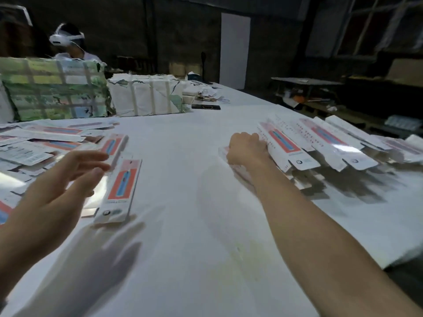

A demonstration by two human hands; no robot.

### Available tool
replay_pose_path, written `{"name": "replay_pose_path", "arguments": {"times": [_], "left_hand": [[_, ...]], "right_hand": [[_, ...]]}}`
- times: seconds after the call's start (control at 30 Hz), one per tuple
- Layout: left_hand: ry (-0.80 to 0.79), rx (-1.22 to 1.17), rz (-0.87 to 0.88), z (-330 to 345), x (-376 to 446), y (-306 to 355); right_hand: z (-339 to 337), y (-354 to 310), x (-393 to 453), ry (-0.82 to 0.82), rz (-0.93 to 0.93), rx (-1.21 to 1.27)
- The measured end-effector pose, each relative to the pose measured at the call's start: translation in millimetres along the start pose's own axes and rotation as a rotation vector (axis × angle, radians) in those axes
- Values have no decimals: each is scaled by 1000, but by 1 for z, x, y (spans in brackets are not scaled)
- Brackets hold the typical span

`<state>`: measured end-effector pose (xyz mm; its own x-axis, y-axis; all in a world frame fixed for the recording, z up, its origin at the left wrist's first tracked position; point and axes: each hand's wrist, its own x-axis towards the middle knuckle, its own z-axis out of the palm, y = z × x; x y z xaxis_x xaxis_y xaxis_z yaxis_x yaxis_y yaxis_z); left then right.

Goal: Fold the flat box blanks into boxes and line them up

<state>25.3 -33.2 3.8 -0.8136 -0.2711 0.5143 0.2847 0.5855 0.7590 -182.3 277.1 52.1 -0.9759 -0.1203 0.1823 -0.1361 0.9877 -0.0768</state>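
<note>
Flat box blanks, long narrow sheets of glossy white card printed with a red and blue panel, lie in a loose overlapping pile (41, 143) at the far left of the white cloth-covered table (194, 248). My left hand (52, 200) hovers at the pile's near edge with its fingers spread and relaxed, holding nothing. Just beside its fingertips, to their right, lies one white card blank with the red and blue panel (121, 191), flat on the table. Its long axis runs away from me, tilting a little to the right, so I judge the next pick falls to the left hand, which is far nearer to it than the right. The card looks thin, slick and springy, with sharp pre-creased edges, and I expect it to slide on the cloth if I press down instead of pinching an edge. Across a bare stretch of cloth, my right hand (247, 148) reaches out with fingers curled against the leftmost folded white box (283, 145) in the row of finished boxes (338, 143). I cannot tell whether it grips that box or only pushes it into line. These boxes are slim rectangular sleeves, leaning on one another like shingles, their long axes running from near right to far left.
</note>
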Motion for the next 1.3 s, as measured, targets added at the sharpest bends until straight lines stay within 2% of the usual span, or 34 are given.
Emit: {"name": "replay_pose_path", "arguments": {"times": [0.1, 0.17, 0.27, 0.43, 0.53, 0.7, 0.8, 1.03, 1.13, 1.23, 1.3], "left_hand": [[-1, 94, -33, 4, -1, 9], [-10, 191, -43, 9, -5, 26], [-61, 358, -113, 10, -7, 35], [-136, 945, -440, -6, -2, 16], [-109, 1043, -562, -19, 0, 4], [-190, 1080, -698, -19, -3, 6], [-224, 1113, -632, -21, -5, 7], [-155, 989, -453, -29, -7, 12], [-76, 911, -349, -25, -6, 22], [111, 719, -154, -20, -5, 42], [186, 473, -30, -14, -6, 58]], "right_hand": [[1, 22, 2, 48, 110, -20], [0, 20, 2, 67, 108, 5], [-4, -10, 2, 132, -21, 135], [-10, -61, -19, 197, -262, 223], [-13, -82, -37, 229, -390, 287], [-13, -109, -65, 273, -589, 377], [-11, -120, -77, 279, -642, 402], [-3, -127, -86, 218, -659, 402], [-1, -129, -89, 211, -671, 412], [-2, -131, -91, 228, -674, 476], [-3, -132, -91, 231, -670, 603]]}}
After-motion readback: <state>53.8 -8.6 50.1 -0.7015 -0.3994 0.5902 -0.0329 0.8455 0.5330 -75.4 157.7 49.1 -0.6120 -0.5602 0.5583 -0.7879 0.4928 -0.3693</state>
